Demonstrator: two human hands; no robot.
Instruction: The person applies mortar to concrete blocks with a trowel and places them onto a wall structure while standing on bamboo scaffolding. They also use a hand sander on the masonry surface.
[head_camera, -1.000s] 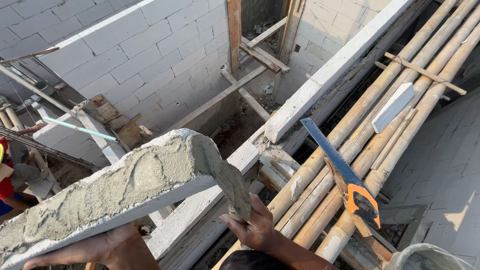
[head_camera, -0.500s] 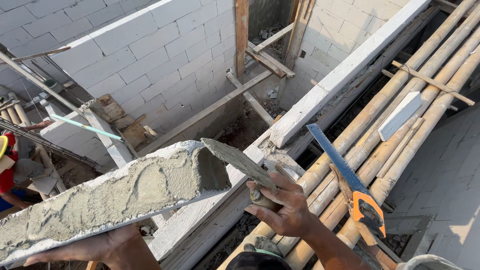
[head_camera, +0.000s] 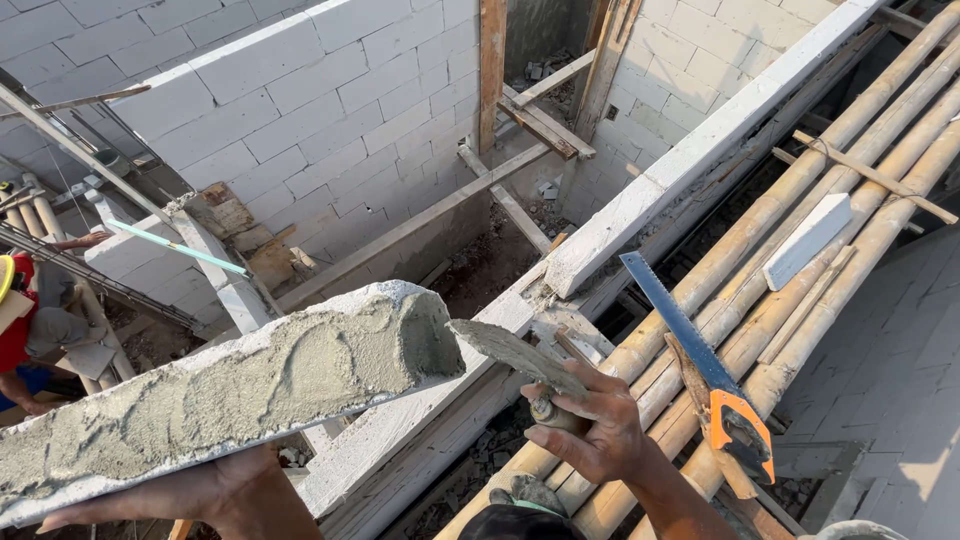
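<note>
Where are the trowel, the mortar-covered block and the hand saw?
trowel (head_camera: 515, 353): head view, middle of the mortar-coated blade.
mortar-covered block (head_camera: 240, 385): head view, middle of the mortared face.
hand saw (head_camera: 672, 318): head view, middle of the blue blade.

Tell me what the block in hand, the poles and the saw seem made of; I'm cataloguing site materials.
Block: pale, probably lightweight concrete, its face coated in wet grey mortar showing trowel marks. Poles: bamboo, tan and dusty, with ringed nodes. Saw: blue, likely painted steel blade with teeth, orange and black handle that looks plastic.
</note>
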